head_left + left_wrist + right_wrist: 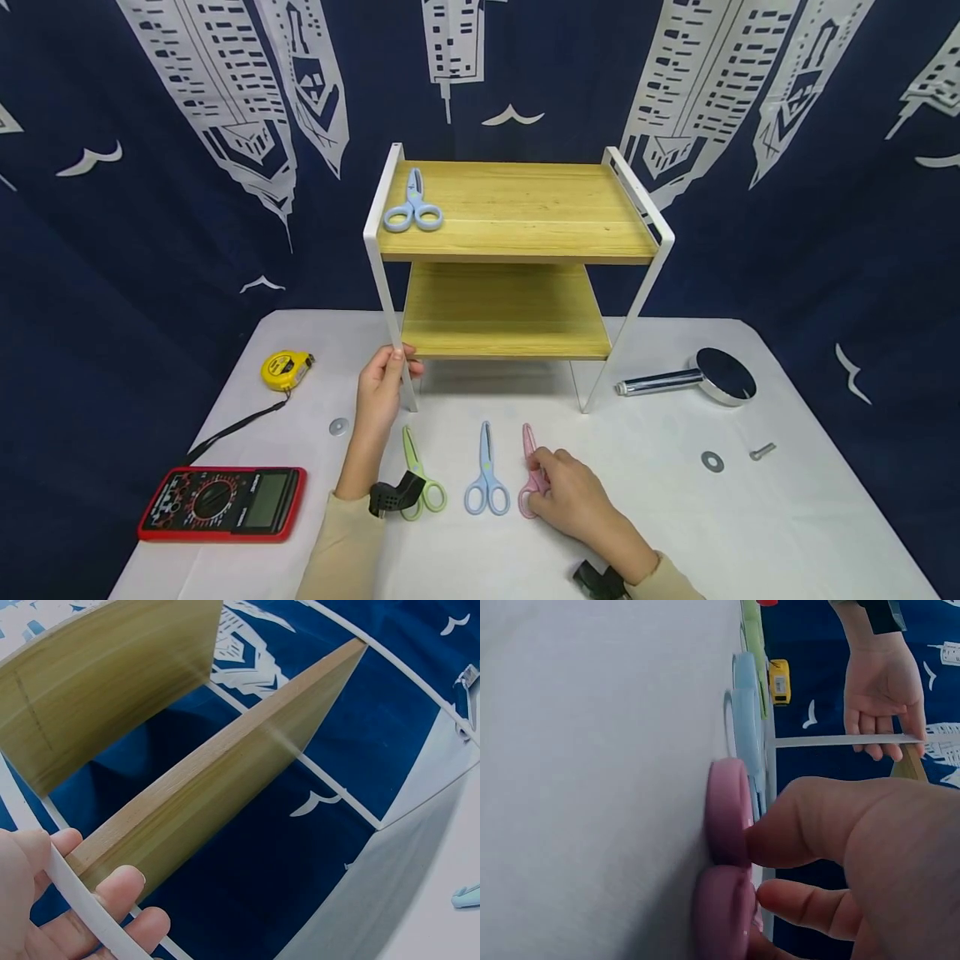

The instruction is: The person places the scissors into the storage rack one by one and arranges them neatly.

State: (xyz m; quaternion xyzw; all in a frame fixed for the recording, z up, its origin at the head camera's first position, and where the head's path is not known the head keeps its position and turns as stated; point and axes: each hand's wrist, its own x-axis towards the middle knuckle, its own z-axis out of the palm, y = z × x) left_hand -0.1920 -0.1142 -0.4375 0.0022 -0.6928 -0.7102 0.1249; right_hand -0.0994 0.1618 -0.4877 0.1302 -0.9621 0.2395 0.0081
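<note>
From my remote station, I watch a person work over a white table [465, 567] with both hands busy. The left hand [381, 387] grips the left white leg [383, 292] of a two-tier shelf [517, 208], thumb on one side and fingers wrapped round the other, beside the lower board [506, 308]. The right hand [573, 492] has its thumb and fingers curled onto the handles of the pink scissors [528, 439], which lie on the table in front of the shelf; how firm that hold is, I cannot tell.

To the left of the pink pair lie blue scissors [487, 471], then green scissors [414, 457], partly hidden by the left wrist's camera [397, 495]. A second blue pair [414, 200] rests on the top board's left end. On my head view's left sit a tape measure [285, 369], a red-edged multimeter [225, 504] and a small disc [339, 427]; on its right, a shower head [726, 379], a washer [705, 460] and a bolt [762, 452]. Navy cloth [570, 83] printed with white buildings hangs behind.
</note>
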